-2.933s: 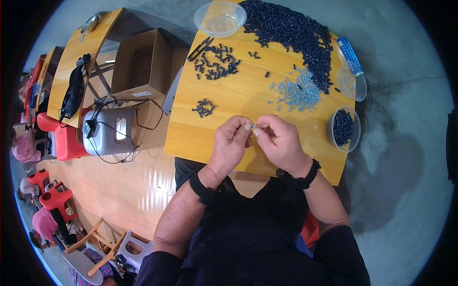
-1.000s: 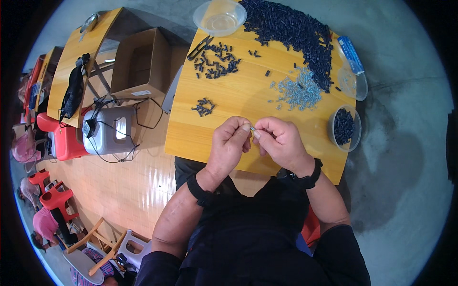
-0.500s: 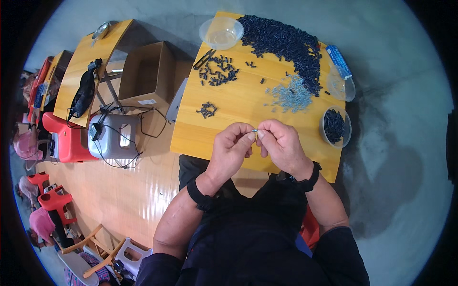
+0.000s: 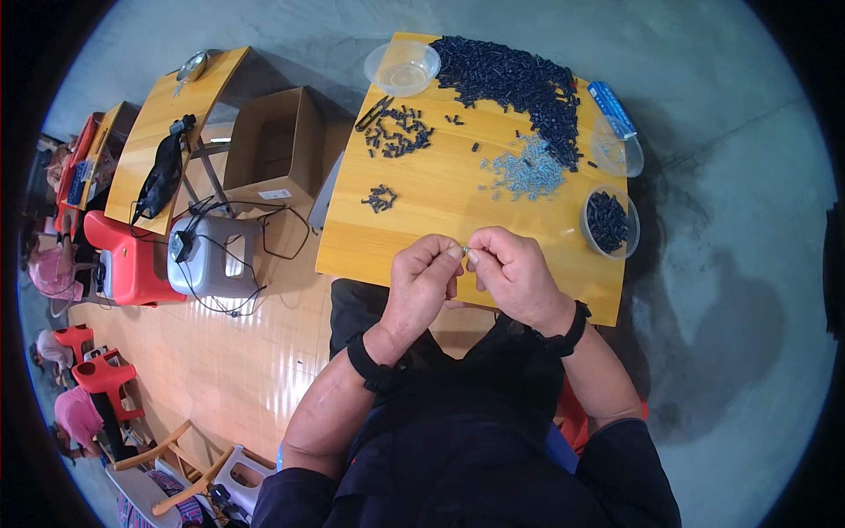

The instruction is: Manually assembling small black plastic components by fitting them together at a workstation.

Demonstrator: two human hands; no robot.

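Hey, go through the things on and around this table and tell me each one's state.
Left hand: pinching
Right hand: pinching
Small shiny piece: held between both hands
Silvery pieces: loosely heaped
Large black pile: loose, spread out
Right-side tub: uncovered, holding black pieces
Black snips: lying flat
Cardboard box: open-topped

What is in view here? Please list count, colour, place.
Table: one, yellowish, centre
Dark pieces: many, black, on table
Small pieces: many, bluish, table's right
Snips: one, black, table's left
Containers: three, clear, table's left and right
Flat box: one, blue, table's right
Carton: one, brown, left floor
Stools: several, red and grey, left
Side tables: two, yellowish, left
Bowl: one, metallic, upper left
People: several, some pink-clad, left
Left hand, right hand: one each, bare, pinching one silvery piece
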